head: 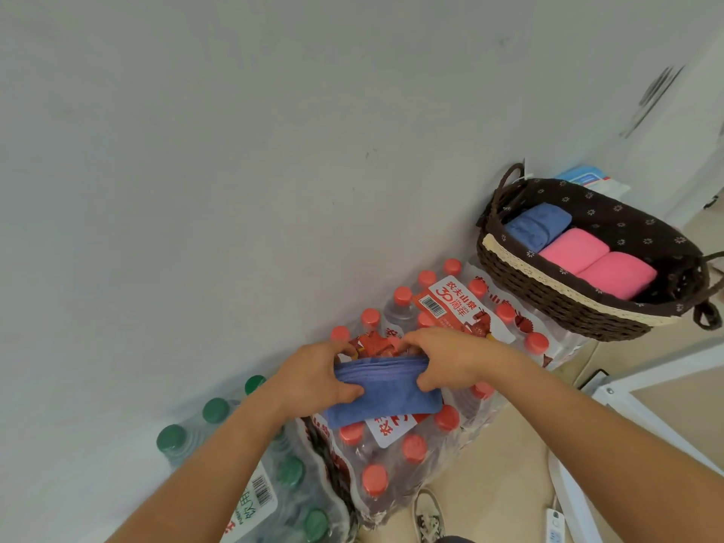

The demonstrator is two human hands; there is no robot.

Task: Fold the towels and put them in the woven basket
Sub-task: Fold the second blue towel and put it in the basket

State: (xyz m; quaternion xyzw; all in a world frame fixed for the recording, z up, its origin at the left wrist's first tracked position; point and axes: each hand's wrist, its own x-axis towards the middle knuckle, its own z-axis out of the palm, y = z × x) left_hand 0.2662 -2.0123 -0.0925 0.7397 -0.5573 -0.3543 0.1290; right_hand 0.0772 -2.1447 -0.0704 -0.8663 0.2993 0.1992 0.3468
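A folded blue towel [386, 393] lies on a shrink-wrapped pack of red-capped water bottles [395, 456]. My left hand [313, 376] grips its left end, thumb on top and fingers curled over the far edge. My right hand [446, 360] grips its right end the same way. Up to the right stands the dark woven basket [564, 299] with a brown flowered lining, resting on a second bottle pack. Inside it lie a folded blue towel [536, 225] and two folded pink towels [574, 248] [619, 274] side by side.
A grey wall fills the left and the top. A pack of green-capped bottles [243, 476] sits at lower left. A white table frame [646, 386] and a white power strip [554, 525] are at lower right. A shoe [429, 515] shows on the floor.
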